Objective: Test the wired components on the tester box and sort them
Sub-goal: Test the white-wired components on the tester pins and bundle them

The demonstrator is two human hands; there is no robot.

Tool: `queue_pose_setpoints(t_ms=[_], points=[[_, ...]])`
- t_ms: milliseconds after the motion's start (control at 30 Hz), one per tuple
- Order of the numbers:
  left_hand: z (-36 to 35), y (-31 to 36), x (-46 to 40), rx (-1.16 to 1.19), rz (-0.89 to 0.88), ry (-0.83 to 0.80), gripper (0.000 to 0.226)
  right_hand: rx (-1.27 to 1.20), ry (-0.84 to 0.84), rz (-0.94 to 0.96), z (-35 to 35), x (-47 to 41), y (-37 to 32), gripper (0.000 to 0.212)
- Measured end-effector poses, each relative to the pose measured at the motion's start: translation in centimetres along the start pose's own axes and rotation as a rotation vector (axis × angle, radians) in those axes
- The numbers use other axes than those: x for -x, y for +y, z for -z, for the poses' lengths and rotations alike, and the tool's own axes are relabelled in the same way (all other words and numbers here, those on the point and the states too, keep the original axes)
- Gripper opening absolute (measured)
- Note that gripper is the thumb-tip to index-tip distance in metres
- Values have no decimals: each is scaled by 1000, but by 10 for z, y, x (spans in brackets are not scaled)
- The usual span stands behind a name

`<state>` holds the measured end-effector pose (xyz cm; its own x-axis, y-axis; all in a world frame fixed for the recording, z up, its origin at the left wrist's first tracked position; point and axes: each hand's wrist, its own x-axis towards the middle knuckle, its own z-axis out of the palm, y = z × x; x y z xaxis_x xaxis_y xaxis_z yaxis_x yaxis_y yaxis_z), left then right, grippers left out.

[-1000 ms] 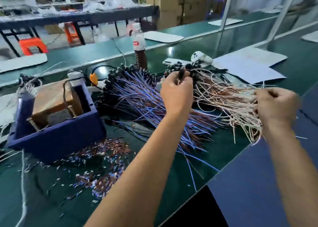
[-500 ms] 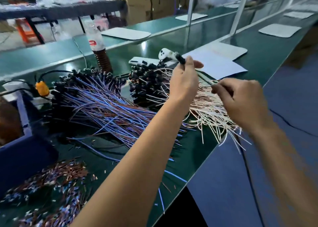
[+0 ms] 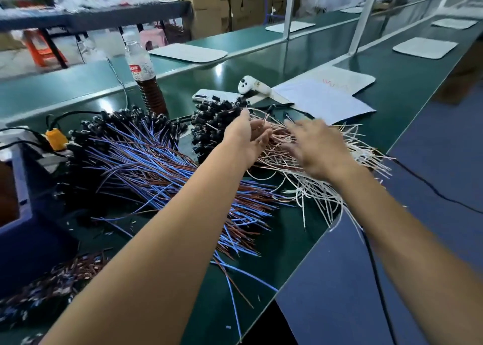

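Beyond my work I see a drink bottle [image 3: 145,83] standing upright w/ brown liquid, a white phone [image 3: 209,95] lying flat near it, a white controller [image 3: 253,85] touching paper sheets [image 3: 324,101], and white mats [image 3: 188,53] further on the green bench [image 3: 392,83]

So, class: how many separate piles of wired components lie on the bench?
2. The blue-wired pile lies left, beside the blue box; the white-wired pile lies right, under both hands. The arms may hide some strays.
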<state>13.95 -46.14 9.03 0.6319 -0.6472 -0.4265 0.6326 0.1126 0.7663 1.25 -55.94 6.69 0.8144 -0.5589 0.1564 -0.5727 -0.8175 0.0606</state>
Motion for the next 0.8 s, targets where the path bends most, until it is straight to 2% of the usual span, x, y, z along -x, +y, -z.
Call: queue_pose_setpoints(t_ms=[33,100,233,467,600,667,800], points=[[6,-4,-1,7,4,3,50,7,-137,4,-13,-2,-5,81],[14,-10,2,32,11,-25,40,-35,-226,-4,-33,-5,-7,97],[26,-21,19,83,-11,-106,18,-14,-218,-2,-39,-6,-8,111],[59,-18,67,-31,-29,-317,18,-40,-194,-30,-27,0,-16,117],[95,-6,104,-14,-63,-381,19,-143,31,-8,-8,9,-41,103],[119,-1,127,-16,-99,-407,23,-285,238,82,5,18,-74,85],[187,6,184,-75,-158,-422,28,-654,651,323,22,58,-173,34]])
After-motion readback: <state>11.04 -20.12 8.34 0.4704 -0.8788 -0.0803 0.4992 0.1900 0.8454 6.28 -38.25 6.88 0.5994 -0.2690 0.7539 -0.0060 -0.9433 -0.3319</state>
